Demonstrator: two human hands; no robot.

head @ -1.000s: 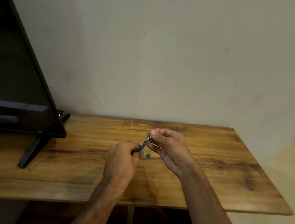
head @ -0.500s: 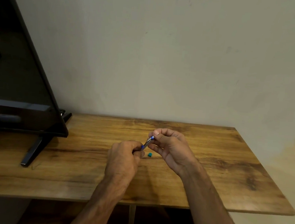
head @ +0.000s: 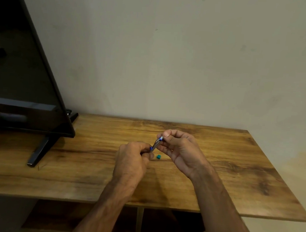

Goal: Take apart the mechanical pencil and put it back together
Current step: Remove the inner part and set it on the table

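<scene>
Wood table (head: 235,177) — left hand (head: 132,160), right hand (head: 180,149) grip pencil (head: 155,144) mid-board.

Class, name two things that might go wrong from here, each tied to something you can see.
1. The small teal piece lies loose on the table close to the left hand; a brush could knock it away.
2. The right hand only pinches one end of the pencil while the left hand grips the other; a pull might send a part flying.

Dim, warm, even lighting; faint sheen near the far edge of the table (head: 235,177). Soft, diffuse shadows at its middle. Wide-angle slant of lines left of the table; fine detail slightly blurred.
</scene>
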